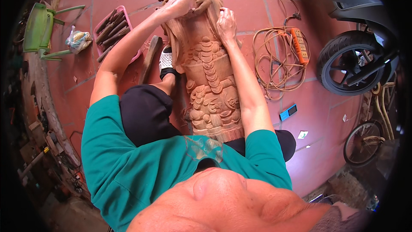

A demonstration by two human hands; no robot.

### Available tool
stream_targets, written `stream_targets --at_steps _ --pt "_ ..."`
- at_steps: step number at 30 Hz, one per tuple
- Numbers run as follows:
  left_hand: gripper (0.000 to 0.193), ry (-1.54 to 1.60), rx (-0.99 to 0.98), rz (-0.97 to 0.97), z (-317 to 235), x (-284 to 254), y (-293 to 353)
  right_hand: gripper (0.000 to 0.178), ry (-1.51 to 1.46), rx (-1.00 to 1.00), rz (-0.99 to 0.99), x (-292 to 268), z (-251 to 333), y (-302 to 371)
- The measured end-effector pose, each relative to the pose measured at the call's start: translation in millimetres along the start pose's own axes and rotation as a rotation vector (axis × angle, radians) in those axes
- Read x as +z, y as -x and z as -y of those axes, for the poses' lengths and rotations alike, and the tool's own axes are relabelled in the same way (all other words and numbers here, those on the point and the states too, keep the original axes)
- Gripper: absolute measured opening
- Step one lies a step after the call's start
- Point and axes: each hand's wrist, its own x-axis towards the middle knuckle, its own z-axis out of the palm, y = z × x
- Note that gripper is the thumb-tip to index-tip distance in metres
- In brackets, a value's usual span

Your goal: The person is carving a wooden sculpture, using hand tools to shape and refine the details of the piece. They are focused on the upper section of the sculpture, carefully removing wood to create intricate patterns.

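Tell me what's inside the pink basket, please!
Inside the pink basket are long, dark brown stick-like pieces. They cover much of its bottom, and the person's left forearm hides part of the basket, so anything underneath can't be seen.

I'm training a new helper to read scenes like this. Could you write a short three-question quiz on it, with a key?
1. True or false: the left hand and the right hand are both at the upper half of the carved statue.
2. The dark sticks lie in: (a) a pink basket, (b) a black bucket, (c) a cardboard box.
3. Fill in: the phone is coloured ____.

Key: 1. True. 2. (a). 3. Blue.
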Motion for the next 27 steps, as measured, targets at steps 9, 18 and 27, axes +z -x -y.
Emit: stream_targets --at_steps 9,18,27 --pt "0.012 0.077 0.054 -0.120 12.8 -2.8 -8.1 0.024 0.002 -0.001 0.002 1.4 2.8 -8.2" --pt "0.018 -0.093 0.113 -0.158 -18.1 7.0 -12.2 0.025 0.044 0.033 0.059 4.1 -4.0 -11.9" --pt "0.013 -0.041 -0.051 0.015 2.4 -11.2 -18.8 0.024 0.028 0.008 -0.012 3.2 1.5 -10.3"
